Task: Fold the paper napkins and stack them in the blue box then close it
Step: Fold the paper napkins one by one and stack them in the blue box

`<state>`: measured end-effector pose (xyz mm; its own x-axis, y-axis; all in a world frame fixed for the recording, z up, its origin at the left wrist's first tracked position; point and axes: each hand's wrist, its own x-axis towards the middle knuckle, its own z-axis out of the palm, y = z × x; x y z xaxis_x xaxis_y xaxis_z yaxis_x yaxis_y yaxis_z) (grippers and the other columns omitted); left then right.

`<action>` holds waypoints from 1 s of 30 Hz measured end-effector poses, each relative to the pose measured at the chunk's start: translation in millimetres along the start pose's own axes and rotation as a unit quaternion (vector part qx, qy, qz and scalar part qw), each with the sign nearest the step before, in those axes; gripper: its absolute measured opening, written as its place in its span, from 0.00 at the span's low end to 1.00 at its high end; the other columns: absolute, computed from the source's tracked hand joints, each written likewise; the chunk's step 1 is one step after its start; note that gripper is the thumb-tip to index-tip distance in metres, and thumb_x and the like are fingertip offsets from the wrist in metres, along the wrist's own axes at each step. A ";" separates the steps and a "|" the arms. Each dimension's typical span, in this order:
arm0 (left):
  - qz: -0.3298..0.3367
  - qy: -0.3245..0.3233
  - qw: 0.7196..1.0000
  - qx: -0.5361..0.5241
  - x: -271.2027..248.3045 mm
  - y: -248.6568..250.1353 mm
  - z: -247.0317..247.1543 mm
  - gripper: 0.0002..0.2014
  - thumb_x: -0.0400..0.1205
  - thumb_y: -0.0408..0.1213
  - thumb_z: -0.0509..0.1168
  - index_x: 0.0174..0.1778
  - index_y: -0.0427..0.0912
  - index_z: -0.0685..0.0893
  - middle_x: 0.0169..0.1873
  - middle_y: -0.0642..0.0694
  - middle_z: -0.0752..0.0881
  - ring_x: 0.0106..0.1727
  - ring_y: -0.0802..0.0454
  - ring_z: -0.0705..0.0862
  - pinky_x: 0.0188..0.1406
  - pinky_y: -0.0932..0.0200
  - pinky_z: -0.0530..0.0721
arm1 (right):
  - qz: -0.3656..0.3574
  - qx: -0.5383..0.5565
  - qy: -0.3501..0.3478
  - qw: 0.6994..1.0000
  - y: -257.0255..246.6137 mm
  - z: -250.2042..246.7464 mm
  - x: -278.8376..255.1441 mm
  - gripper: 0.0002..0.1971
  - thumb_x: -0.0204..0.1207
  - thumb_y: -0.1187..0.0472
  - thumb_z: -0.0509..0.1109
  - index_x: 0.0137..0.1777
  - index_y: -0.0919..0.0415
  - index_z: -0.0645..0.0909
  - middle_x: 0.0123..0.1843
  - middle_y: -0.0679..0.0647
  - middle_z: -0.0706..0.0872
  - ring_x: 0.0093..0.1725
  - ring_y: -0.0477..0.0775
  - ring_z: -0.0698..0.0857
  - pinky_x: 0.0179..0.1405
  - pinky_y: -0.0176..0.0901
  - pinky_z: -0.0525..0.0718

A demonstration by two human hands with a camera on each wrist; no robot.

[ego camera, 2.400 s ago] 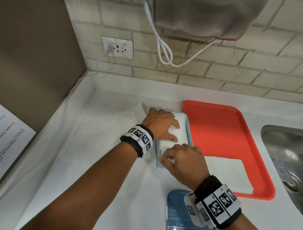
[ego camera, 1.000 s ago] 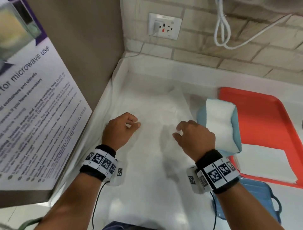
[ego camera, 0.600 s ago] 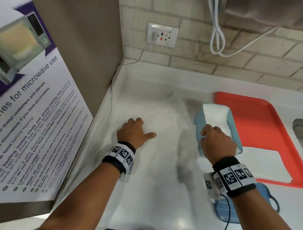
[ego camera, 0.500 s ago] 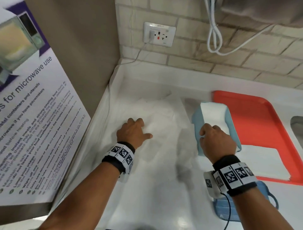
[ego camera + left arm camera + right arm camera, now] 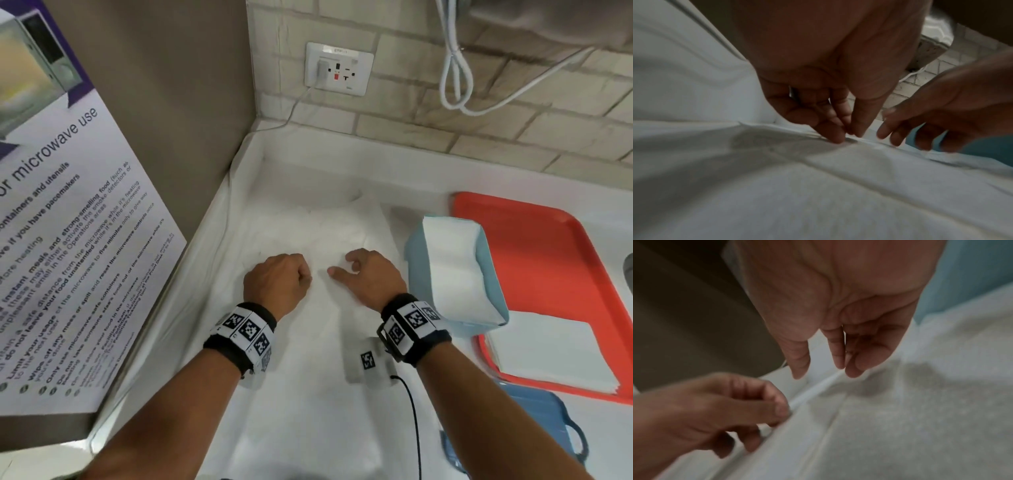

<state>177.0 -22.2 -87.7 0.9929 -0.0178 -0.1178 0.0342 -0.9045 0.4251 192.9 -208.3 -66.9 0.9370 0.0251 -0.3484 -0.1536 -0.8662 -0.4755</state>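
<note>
Napkin: big white sheet spread flat along the counter's left side, its far edge lying near the back corner; unfolded yet.
Left hand: my fingertips curl down and pinch the sheet's far edge against my thumb, I judge to lift it for the first fold.
Right hand: hovers just beside the left over the same edge; fingers loosely bent, nothing between them, thumb out. I judge it is reaching for its own pinch so the edge comes over square.
Blue box: stands at the napkin's right edge, against the red tray; open, stuffed with folded white napkins above its rim, kept close for short transfers.
Lid: blue, lying at the counter's near edge below the tray, waiting for the close.
Spare stack: flat white napkins on the tray's near part.
Risk: thin paper, may tear or crease crooked if only one hand pulls.
</note>
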 end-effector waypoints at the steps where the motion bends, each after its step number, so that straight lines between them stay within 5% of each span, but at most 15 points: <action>1: -0.004 0.005 1.000 -0.014 -2.0 -0.7 -1.4 0.06 0.87 0.48 0.66 0.49 0.54 0.87 0.47 0.57 0.90 0.47 0.51 0.88 0.39 0.59 0.79 | 0.009 0.005 -0.002 1.000 -3.0 5.9 7.4 0.34 0.75 0.30 0.69 0.74 0.52 0.77 0.69 0.53 0.82 0.65 0.56 0.84 0.64 0.51 0.81; 6: -0.030 0.036 0.994 -0.094 -5.5 -15.9 -14.4 0.11 0.84 0.56 0.70 0.45 0.54 0.88 0.42 0.59 0.90 0.47 0.53 0.87 0.42 0.57 0.84 | 0.041 -0.010 0.016 0.999 -10.0 15.3 27.3 0.29 0.76 0.35 0.72 0.71 0.50 0.78 0.68 0.51 0.84 0.65 0.59 0.84 0.62 0.51 0.81; 10: -0.049 0.060 0.974 -0.213 -3.6 -26.8 -24.5 0.12 0.82 0.55 0.74 0.42 0.51 0.88 0.39 0.61 0.88 0.44 0.57 0.89 0.45 0.57 0.85 | 0.000 0.151 0.048 0.987 -13.3 4.2 24.9 0.16 0.77 0.44 0.75 0.59 0.51 0.83 0.57 0.51 0.88 0.58 0.58 0.86 0.54 0.46 0.80; 12: -0.097 0.053 0.945 -0.308 -1.8 -22.7 -31.5 0.18 0.81 0.59 0.73 0.44 0.46 0.89 0.40 0.55 0.92 0.37 0.59 0.90 0.41 0.59 0.85 | -0.028 0.311 0.054 0.949 -22.6 -8.9 15.0 0.10 0.76 0.49 0.77 0.48 0.52 0.81 0.49 0.53 0.89 0.53 0.60 0.89 0.53 0.56 0.86; 15: -0.212 -0.072 0.881 -0.417 -4.3 -3.6 -45.4 0.36 0.79 0.75 0.62 0.48 0.41 0.92 0.43 0.48 0.95 0.39 0.56 0.92 0.42 0.58 0.82 | -0.055 0.515 -0.008 0.855 -47.0 -35.2 -7.2 0.05 0.81 0.63 0.74 0.47 0.56 0.80 0.47 0.56 0.88 0.49 0.54 0.90 0.49 0.52 0.91; 18: -0.234 -0.225 0.791 -0.519 -5.6 13.7 -49.5 0.53 0.74 0.86 0.44 0.57 0.41 0.93 0.50 0.43 0.95 0.53 0.47 0.94 0.56 0.49 0.84 | -0.075 0.577 -0.041 0.812 -63.2 -51.8 -24.4 0.04 0.83 0.65 0.71 0.48 0.57 0.80 0.47 0.56 0.88 0.46 0.51 0.89 0.46 0.46 0.90; 21: -0.193 -0.249 0.654 -0.688 1.7 20.3 -48.1 0.51 0.77 0.83 0.45 0.70 0.43 0.88 0.63 0.38 0.91 0.63 0.42 0.91 0.68 0.41 0.83 | -0.055 0.583 -0.069 0.808 -57.6 -49.8 -39.2 0.02 0.83 0.65 0.70 0.52 0.59 0.80 0.49 0.57 0.90 0.47 0.54 0.90 0.42 0.48 0.90; 23: -0.161 -0.226 0.575 -0.770 9.6 20.7 -55.9 0.44 0.81 0.76 0.53 0.75 0.41 0.84 0.69 0.37 0.88 0.67 0.40 0.89 0.66 0.41 0.84 | -0.030 0.552 -0.092 0.829 -44.3 -39.8 -50.0 0.06 0.82 0.65 0.71 0.56 0.61 0.81 0.51 0.56 0.91 0.47 0.53 0.91 0.40 0.46 0.90; 25: -0.155 -0.161 0.586 -0.779 16.8 16.2 -63.9 0.30 0.86 0.58 0.64 0.75 0.37 0.84 0.67 0.36 0.89 0.64 0.40 0.90 0.58 0.45 0.89 | -0.006 0.500 -0.132 0.856 -28.6 -27.9 -61.4 0.06 0.81 0.63 0.73 0.55 0.61 0.81 0.48 0.54 0.91 0.45 0.51 0.91 0.41 0.44 0.89; 27: -0.155 -0.085 0.641 -0.747 22.9 8.5 -67.6 0.21 0.86 0.40 0.71 0.72 0.33 0.85 0.64 0.36 0.90 0.62 0.40 0.91 0.52 0.46 0.92 | 0.014 0.446 -0.180 0.876 -13.6 -17.3 -68.1 0.08 0.80 0.58 0.75 0.50 0.59 0.79 0.42 0.54 0.87 0.42 0.50 0.91 0.45 0.46 0.88; 30: -0.145 -0.053 0.698 -0.700 25.7 -1.7 -67.8 0.17 0.83 0.31 0.73 0.68 0.33 0.88 0.60 0.38 0.92 0.58 0.43 0.92 0.52 0.48 0.93 | 0.048 0.399 -0.143 0.904 3.7 -6.9 -59.3 0.12 0.79 0.52 0.76 0.50 0.61 0.84 0.42 0.52 0.88 0.41 0.49 0.89 0.46 0.45 0.86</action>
<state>210.3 7.8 -30.6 0.9099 -0.0193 -0.4144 0.3829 0.4238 0.8209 138.9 -216.5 -42.4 0.8057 0.1962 -0.5589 -0.5140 -0.2373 -0.8243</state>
